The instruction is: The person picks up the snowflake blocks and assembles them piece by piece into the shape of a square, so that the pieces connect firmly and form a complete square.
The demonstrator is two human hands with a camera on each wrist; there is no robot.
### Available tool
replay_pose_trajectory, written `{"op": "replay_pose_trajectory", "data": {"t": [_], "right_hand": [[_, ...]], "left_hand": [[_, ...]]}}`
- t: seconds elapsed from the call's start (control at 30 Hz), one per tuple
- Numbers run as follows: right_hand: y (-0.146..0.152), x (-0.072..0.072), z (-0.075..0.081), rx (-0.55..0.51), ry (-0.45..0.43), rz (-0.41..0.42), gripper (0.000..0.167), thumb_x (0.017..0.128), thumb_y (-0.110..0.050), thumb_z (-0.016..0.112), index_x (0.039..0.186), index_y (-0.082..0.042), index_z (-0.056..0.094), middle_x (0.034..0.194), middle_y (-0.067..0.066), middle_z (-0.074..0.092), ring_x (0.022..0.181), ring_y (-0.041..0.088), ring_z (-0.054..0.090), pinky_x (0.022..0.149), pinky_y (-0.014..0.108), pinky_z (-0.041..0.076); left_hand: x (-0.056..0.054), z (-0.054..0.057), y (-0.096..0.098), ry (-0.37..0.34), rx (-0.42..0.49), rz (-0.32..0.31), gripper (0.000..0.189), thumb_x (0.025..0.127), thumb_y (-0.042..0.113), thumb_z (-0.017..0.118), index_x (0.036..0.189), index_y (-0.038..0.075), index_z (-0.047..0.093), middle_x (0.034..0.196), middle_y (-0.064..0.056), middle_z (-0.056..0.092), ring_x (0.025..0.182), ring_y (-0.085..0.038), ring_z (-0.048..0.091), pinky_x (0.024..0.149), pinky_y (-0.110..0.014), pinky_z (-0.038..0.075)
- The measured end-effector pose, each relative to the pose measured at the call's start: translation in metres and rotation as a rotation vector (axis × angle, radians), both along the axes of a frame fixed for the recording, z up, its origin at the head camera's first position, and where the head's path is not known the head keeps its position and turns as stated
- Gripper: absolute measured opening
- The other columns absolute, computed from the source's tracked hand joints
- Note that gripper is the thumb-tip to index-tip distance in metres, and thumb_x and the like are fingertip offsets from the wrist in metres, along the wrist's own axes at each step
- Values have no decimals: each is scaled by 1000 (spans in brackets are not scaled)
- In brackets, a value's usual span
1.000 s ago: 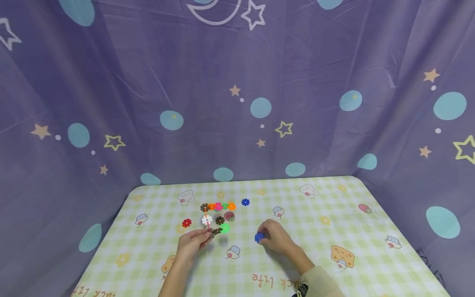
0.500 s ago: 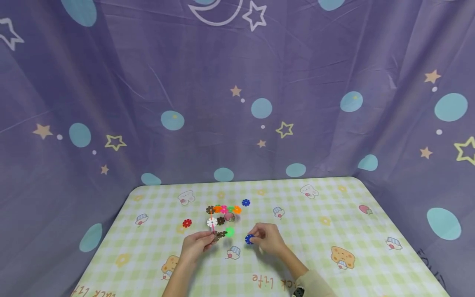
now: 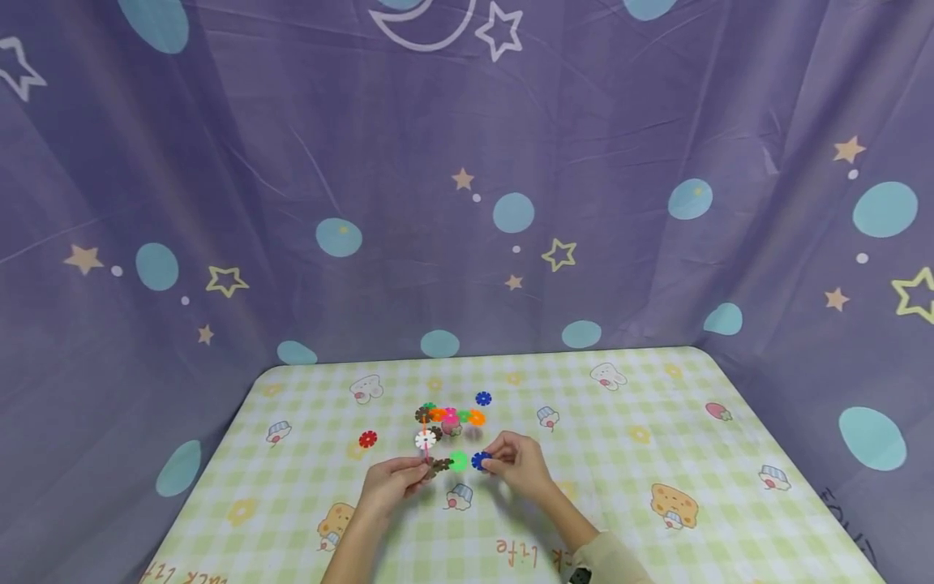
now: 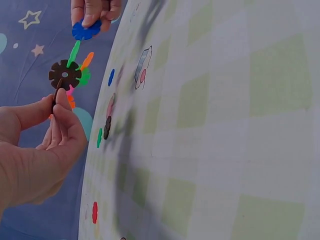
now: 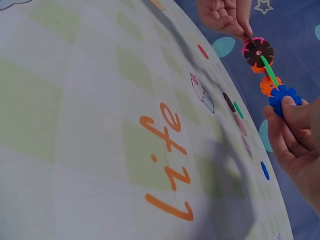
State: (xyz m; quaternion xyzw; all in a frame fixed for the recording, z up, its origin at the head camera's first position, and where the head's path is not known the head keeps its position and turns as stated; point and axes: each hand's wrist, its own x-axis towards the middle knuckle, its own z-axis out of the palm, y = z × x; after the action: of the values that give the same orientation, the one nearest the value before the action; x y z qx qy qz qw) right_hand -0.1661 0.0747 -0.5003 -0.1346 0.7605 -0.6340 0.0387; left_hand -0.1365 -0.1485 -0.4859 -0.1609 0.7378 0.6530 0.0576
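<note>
My left hand (image 3: pixel 394 485) pinches one brown disc of a chain of linked notched plastic discs, raised above the table. The chain bends round through a white disc (image 3: pixel 426 440), a pink disc (image 3: pixel 450 416) and an orange disc (image 3: pixel 477 418) at its far end. At its near end another brown disc (image 4: pixel 65 75) carries a bright green disc (image 3: pixel 458 461). Between thumb and fingers, my right hand (image 3: pixel 525 469) holds a blue notched disc (image 3: pixel 479 461). In both wrist views its edge is right at the green disc's outer edge, the two discs turned at an angle to each other.
Loose on the checked tablecloth (image 3: pixel 642 560) lie a red disc (image 3: pixel 368 439) at left, a second blue disc (image 3: pixel 483 398) farther back, a dark brown disc (image 4: pixel 107 128) and a green disc (image 4: pixel 99 138). A purple patterned curtain (image 3: pixel 409 284) hangs behind the table.
My right hand has moved left with the blue disc, up to the green disc. The left hand has shifted slightly right with the chain. The loose discs have stayed put.
</note>
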Motion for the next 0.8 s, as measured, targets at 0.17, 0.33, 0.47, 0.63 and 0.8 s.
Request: {"op": "replay_pose_trajectory", "data": {"t": [0.17,0.33,0.47,0.63,0.8], "right_hand": [[-1,5,10,-19,-9,1,8,79,9,68,84,8,61,83,26,70,68,26,70,69,43,59],[0,6,9,-47,-2,15,8,80,9,67,84,9,61,85,28,70,72,36,70,69,41,59],[1,1,-1,-53,1,26,9,80,8,68,85,9,61,87,27,70,70,23,71,67,33,61],[1,-7,-20,-58,23,37,11,80,3,71,84,7,62,86,26,70,68,12,70,66,26,60],[1,-7,-25,-97,53,38,12,78,3,73,83,7,62,86,29,70,68,7,69,66,27,60]], "left_hand": [[0,0,1,-10,2,-22,30,83,5,70,108,-12,65,80,-6,74,68,-9,65,61,-20,54],[1,0,2,-19,-2,-29,29,83,4,70,106,-12,65,76,-4,73,65,-9,63,59,-20,52],[0,0,3,-29,-1,-36,29,82,4,70,106,-12,65,73,-4,72,64,-9,62,59,-20,52],[-1,4,5,-38,-18,-30,29,83,4,70,107,-11,65,76,-4,72,65,-10,62,59,-20,53],[-1,6,10,5,-46,0,26,83,2,69,104,-12,66,75,-6,72,64,-9,64,58,-20,54]]}}
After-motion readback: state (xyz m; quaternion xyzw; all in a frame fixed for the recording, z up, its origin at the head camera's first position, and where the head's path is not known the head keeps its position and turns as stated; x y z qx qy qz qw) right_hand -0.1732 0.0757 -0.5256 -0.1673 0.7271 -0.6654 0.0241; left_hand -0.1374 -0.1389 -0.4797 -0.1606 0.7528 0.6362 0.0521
